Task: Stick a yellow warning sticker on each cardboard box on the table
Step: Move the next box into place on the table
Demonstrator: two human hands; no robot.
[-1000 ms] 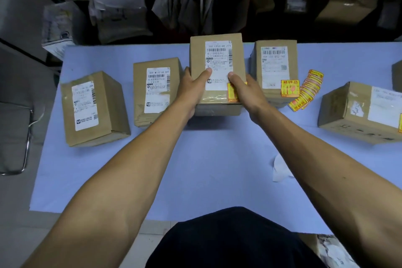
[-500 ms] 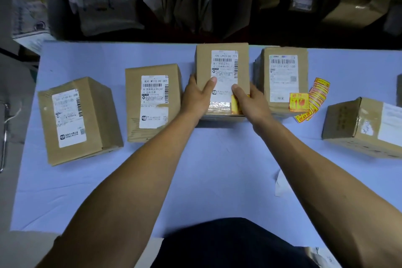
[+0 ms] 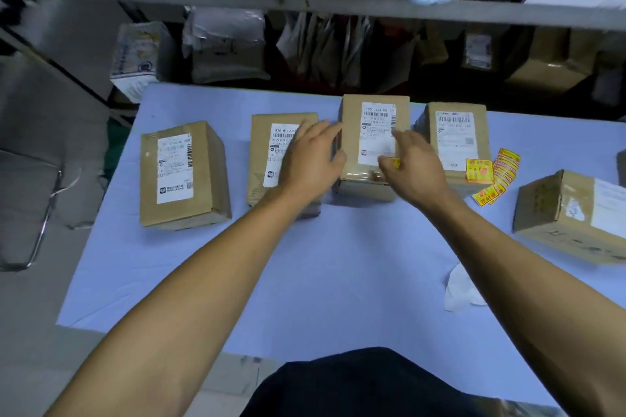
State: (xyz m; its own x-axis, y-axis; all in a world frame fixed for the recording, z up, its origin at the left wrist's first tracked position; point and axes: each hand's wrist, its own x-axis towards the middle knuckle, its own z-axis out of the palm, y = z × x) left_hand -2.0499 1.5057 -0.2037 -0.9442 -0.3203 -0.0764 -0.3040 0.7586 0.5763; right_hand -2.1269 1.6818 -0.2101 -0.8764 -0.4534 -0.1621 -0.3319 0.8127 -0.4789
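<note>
Left hand (image 3: 310,159) spread, right hand (image 3: 411,164) loosely open, both over the middle box (image 3: 372,145); its yellow sticker (image 3: 394,163) sits partly hidden; risk: unpressed edge lifts; 2 left boxes (image 3: 183,176) unstickered; sticker strip (image 3: 498,176) lies right.

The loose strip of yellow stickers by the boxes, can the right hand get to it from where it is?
Probably yes: the sticker strip lies uncovered on the table, right of the right hand, nothing between.
</note>
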